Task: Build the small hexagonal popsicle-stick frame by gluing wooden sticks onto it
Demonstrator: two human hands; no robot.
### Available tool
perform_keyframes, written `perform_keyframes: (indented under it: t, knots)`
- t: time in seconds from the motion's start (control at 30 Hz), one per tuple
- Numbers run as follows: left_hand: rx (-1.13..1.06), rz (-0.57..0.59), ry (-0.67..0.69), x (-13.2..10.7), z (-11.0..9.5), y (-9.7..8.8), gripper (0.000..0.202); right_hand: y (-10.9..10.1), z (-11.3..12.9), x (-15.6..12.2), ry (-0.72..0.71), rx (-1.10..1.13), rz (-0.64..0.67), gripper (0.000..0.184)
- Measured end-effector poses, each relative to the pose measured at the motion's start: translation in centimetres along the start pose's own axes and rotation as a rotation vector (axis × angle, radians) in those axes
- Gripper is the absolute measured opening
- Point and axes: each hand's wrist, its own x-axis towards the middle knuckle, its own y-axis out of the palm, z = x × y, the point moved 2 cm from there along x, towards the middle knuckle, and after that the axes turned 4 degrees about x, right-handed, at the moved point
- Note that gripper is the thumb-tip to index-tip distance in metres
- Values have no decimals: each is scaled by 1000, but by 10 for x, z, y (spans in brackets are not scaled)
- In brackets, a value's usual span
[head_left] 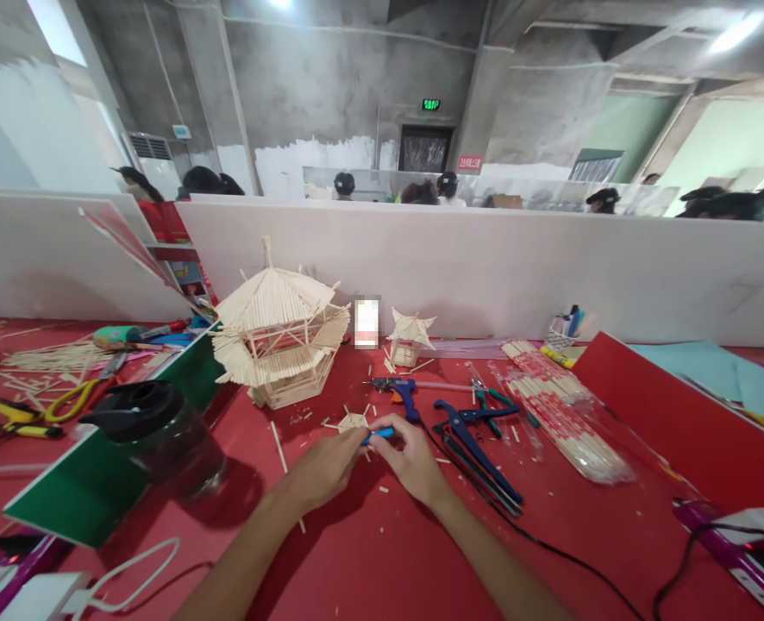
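Close together over the red tabletop, my left hand (pixel 330 461) and my right hand (pixel 414 457) meet at a small blue object (pixel 380 434), its kind too small to make out. The fingers of my right hand curl round it, while my left fingers are closed at its left end. Just beyond them lies a small spoked wooden frame (pixel 353 422) made of short sticks, partly hidden by the hands. Behind stand a large stick-built pavilion model (pixel 278 332) at the left and a smaller one (pixel 411 332) at the right.
A blue glue gun (pixel 401 392), blue cutters (pixel 476 444) and green-handled pliers (pixel 498 405) lie right of my hands. Bagged sticks (pixel 566 418) are farther right. A dark water bottle (pixel 168 440) stands left, near a green board (pixel 78 496). A white partition (pixel 485 267) runs behind.
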Motion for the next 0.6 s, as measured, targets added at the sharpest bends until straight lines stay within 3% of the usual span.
perform_keyframes:
  t: [0.23,0.4,0.5,0.6]
  knots:
    - [97,75,-44,-1,0,-2,24,-3,-3,0,-24,-80,-14,20]
    - [10,101,-43,0,0,-9,32,-4,0,-1,-36,-131,3,17]
    - [-54,39,-48,-2,8,-17,33,-7,0,1,-56,-143,-35,16]
    - [-28,-85,-141,-5,29,-24,35,-15,-2,4,-69,-135,-143,20]
